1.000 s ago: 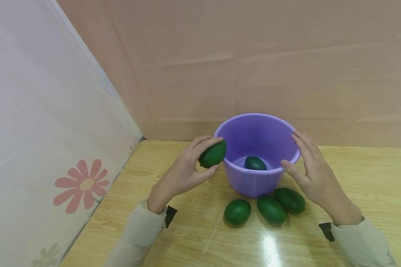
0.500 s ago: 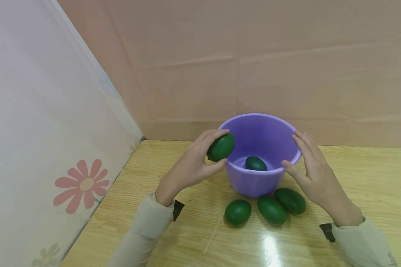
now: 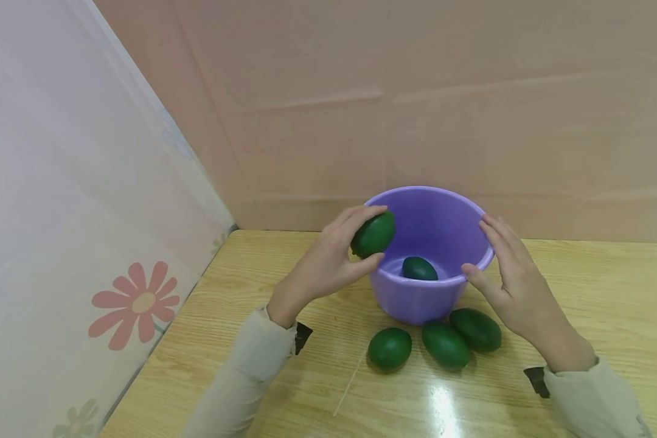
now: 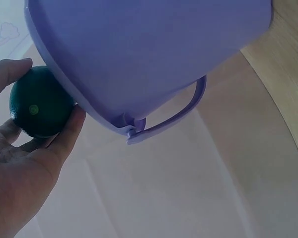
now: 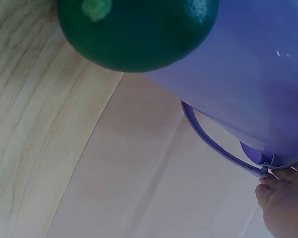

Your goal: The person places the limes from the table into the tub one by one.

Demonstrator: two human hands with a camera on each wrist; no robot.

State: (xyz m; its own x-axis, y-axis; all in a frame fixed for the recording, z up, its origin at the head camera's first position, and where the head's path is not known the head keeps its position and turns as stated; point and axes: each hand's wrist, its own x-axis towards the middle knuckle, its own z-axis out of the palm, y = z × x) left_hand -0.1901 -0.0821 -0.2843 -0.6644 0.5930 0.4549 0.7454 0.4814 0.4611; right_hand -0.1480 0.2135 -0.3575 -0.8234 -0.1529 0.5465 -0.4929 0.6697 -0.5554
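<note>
My left hand (image 3: 331, 255) holds a dark green avocado (image 3: 375, 234) between thumb and fingers, over the left rim of a purple bucket (image 3: 416, 297). In the left wrist view the avocado (image 4: 41, 102) is beside the bucket's rim, its pale stem spot showing. Inside the bucket lies another avocado (image 3: 418, 268), partly hidden by the near wall. My right hand (image 3: 517, 292) grips the bucket's right rim, thumb at the near side and fingers farther back. In the right wrist view its fingers (image 5: 283, 186) are at the rim beside the handle's hinge.
Three more avocados lie on the wooden table (image 3: 285, 377) before the bucket: a left one (image 3: 390, 349), a middle one (image 3: 445, 344) and a right one (image 3: 475, 329). The bucket's handle (image 5: 213, 141) hangs at its far side. A draped wall (image 3: 306, 152) stands behind.
My left hand has carried the avocado right and slightly up, from beside the bucket to over its left rim. The right hand has stayed at the rim.
</note>
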